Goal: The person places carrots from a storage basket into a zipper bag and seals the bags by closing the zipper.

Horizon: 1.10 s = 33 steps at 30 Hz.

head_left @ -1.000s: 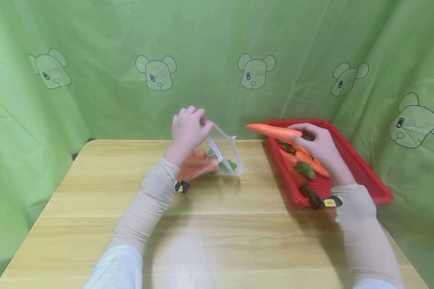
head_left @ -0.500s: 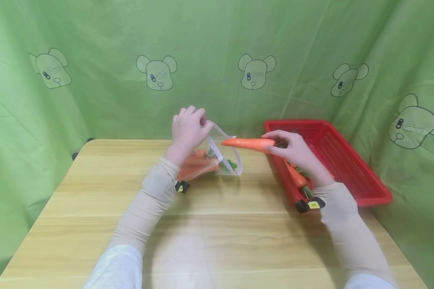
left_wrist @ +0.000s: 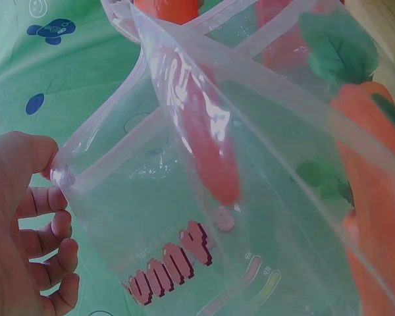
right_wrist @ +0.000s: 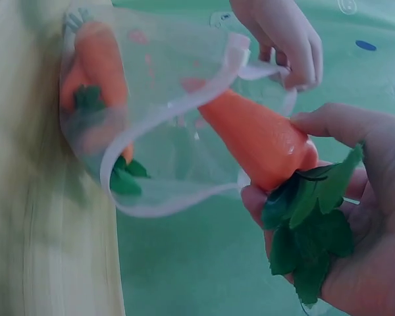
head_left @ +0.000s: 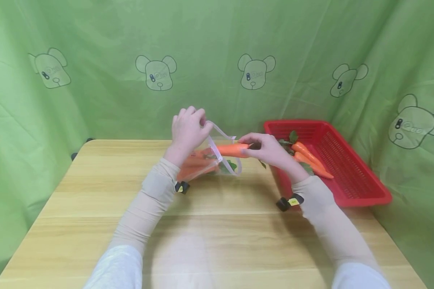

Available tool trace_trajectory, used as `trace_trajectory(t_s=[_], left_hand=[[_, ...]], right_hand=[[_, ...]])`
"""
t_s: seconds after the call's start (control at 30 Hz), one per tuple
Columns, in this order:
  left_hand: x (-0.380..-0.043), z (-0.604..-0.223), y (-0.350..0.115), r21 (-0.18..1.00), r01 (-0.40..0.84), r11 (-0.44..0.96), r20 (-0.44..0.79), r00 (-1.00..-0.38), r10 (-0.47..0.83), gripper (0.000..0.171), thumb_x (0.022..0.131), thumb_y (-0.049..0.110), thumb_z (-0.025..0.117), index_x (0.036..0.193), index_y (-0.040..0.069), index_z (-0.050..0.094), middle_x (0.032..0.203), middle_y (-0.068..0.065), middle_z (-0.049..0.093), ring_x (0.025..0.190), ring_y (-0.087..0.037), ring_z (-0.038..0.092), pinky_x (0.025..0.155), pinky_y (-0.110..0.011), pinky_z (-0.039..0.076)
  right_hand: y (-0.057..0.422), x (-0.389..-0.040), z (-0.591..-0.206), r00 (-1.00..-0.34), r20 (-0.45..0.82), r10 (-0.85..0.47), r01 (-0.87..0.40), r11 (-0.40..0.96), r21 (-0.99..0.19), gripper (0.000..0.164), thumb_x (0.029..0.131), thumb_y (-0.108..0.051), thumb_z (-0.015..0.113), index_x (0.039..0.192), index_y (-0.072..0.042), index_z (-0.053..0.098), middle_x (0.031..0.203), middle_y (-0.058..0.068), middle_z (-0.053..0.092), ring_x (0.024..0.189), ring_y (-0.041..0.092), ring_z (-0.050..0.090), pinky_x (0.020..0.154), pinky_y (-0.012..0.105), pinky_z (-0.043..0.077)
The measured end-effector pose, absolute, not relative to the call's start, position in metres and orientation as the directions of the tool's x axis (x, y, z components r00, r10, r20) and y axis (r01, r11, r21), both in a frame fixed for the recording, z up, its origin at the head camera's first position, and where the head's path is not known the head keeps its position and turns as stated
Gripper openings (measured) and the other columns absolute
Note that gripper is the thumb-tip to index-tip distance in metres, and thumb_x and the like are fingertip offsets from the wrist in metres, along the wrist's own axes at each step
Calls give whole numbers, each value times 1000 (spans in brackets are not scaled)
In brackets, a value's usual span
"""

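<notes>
A clear plastic bag (right_wrist: 178, 155) with a white rim lies on the table with its mouth held open to the right; several carrots (right_wrist: 102, 62) with green leaves are inside. My left hand (head_left: 189, 130) pinches the bag's upper rim between thumb and finger, the other fingers loosely curled in the left wrist view. With its fingers and thumb my right hand (head_left: 269, 150) grips a carrot (right_wrist: 260, 138) at its leafy end. The carrot's tip points left, inside the bag's mouth. Green leaves (right_wrist: 313, 230) hang against the right palm.
A red plastic basket (head_left: 354, 172) stands at the table's right side, holding several carrots (head_left: 312, 160). The right forearm passes over its near left corner. Behind the wooden table (head_left: 217, 241) hangs a green curtain (head_left: 202, 40) with printed animal faces.
My right hand has moved left from above the basket, carrying the carrot, whose tip has entered the bag's mouth. The left hand and the bag have stayed in place.
</notes>
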<state>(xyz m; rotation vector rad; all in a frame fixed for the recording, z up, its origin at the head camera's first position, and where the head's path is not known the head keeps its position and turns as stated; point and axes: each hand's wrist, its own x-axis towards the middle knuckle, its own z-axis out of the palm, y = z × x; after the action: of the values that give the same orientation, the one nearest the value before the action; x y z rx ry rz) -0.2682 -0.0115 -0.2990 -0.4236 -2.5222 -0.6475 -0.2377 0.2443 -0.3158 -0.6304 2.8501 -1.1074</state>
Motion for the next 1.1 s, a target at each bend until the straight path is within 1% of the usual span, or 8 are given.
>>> trace_trajectory(t_s=[0.17, 0.33, 0.47, 0.57, 0.63, 0.8, 0.93, 1.1], left_hand=[[-269, -300, -11, 364, 408, 837, 539, -825, 168, 15, 86, 29, 58, 78, 17, 53, 84, 0, 53, 85, -21, 46, 73, -35, 37], [-269, -300, -11, 367, 404, 838, 532, -830, 168, 15, 86, 29, 58, 79, 16, 54, 85, 0, 53, 85, -21, 46, 74, -35, 38], [-268, -300, -11, 369, 401, 838, 526, -834, 168, 16, 87, 30, 58, 80, 16, 54, 86, 0, 54, 86, -21, 46, 75, -35, 38], [-268, -300, -11, 370, 399, 839, 521, -837, 168, 17, 88, 31, 58, 80, 16, 54, 87, -1, 54, 87, -21, 46, 76, -35, 38], [-268, -299, -11, 370, 397, 840, 516, -839, 170, 17, 88, 31, 57, 81, 16, 54, 88, -1, 54, 88, -21, 46, 76, -35, 38], [-268, -298, -12, 369, 396, 841, 510, -842, 173, 17, 88, 32, 57, 81, 16, 54, 88, -1, 54, 88, -21, 47, 76, -36, 38], [-268, -298, -12, 369, 395, 841, 510, -843, 173, 18, 88, 32, 57, 81, 16, 54, 88, -1, 55, 88, -22, 47, 76, -36, 39], [-267, -299, -13, 368, 400, 839, 517, -838, 173, 17, 88, 32, 57, 81, 16, 55, 87, -1, 55, 88, -22, 47, 76, -36, 39]], right_hand=[[229, -241, -317, -908, 102, -406, -360, 632, -686, 38, 86, -26, 72, 120, -9, 65, 118, 13, 68, 93, 23, 67, 75, 28, 51], [219, -242, -320, -897, 57, -437, -323, 562, -761, 41, 84, -20, 74, 122, -8, 63, 122, 13, 65, 100, 24, 67, 79, 25, 53], [214, -243, -322, -878, 73, -473, -343, 516, -785, 44, 83, -13, 74, 124, -8, 61, 125, 13, 64, 110, 25, 63, 90, 33, 50], [211, -244, -324, -869, 93, -486, -368, 509, -779, 41, 84, -10, 72, 124, -9, 61, 125, 12, 64, 109, 24, 62, 90, 35, 49], [209, -244, -325, -870, 97, -483, -370, 511, -776, 39, 86, -10, 71, 123, -9, 62, 124, 12, 64, 106, 21, 62, 87, 30, 49], [202, -245, -330, -888, 109, -447, -355, 513, -782, 36, 86, -8, 70, 121, -6, 61, 122, 13, 64, 107, 23, 62, 92, 35, 50], [196, -243, -332, -912, 141, -385, -328, 476, -816, 44, 83, -2, 71, 123, -3, 54, 123, 18, 61, 105, 30, 63, 92, 41, 53], [191, -238, -334, -940, 199, -278, -313, 466, -828, 51, 80, 1, 73, 122, -2, 44, 118, 21, 56, 107, 36, 65, 88, 39, 56]])
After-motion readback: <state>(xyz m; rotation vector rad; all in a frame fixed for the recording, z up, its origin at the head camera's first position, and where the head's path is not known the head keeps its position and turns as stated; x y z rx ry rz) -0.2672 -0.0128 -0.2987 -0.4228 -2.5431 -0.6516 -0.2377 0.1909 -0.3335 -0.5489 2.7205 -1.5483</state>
